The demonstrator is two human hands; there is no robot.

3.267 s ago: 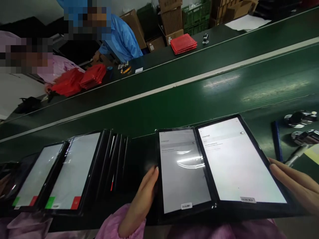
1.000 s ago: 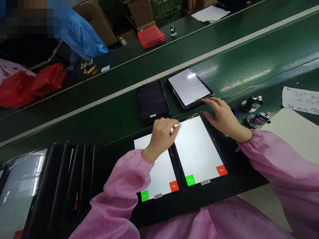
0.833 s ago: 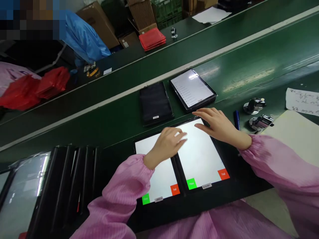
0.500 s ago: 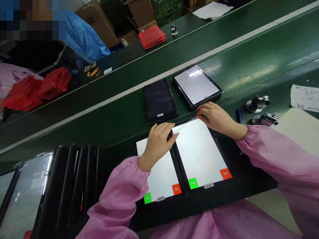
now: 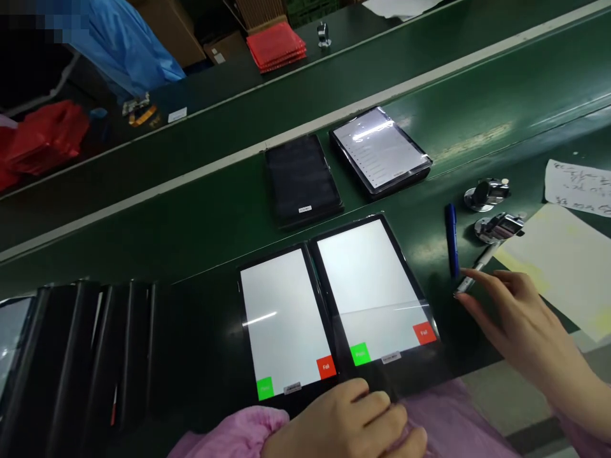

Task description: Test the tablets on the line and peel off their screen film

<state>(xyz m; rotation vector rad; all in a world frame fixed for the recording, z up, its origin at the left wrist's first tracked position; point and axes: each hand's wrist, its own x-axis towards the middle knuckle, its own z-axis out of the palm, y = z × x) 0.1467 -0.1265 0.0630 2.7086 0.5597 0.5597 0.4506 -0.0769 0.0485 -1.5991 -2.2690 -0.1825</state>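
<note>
Two tablets lie side by side at bench centre: a left tablet (image 5: pixel 284 305) and a right tablet (image 5: pixel 370 273), both lit white with green and red squares at the lower edge. Clear film (image 5: pixel 382 310) crosses the lower part of the right tablet. My left hand (image 5: pixel 356 420), fingers curled, is closed on this film below the tablets; its grip is partly hidden. To the right, my right hand (image 5: pixel 510 312) pinches the end of a silver-grey pen (image 5: pixel 478 262) between thumb and forefinger. A blue pen (image 5: pixel 452 238) lies just beside it.
Behind are a dark tablet (image 5: pixel 303 178) and a stack topped by a lit tablet (image 5: pixel 382 149). Two metal tally counters (image 5: pixel 487 193) and papers (image 5: pixel 563 267) lie at right. Several dark tablets (image 5: pixel 90 356) stand on edge at left. A person's blue sleeve (image 5: pixel 126 48) shows across the line.
My left hand has come down from the tablets' top edge towards me, drawing the film with it. My right hand has left the film's corner and gripped the silver-grey pen.
</note>
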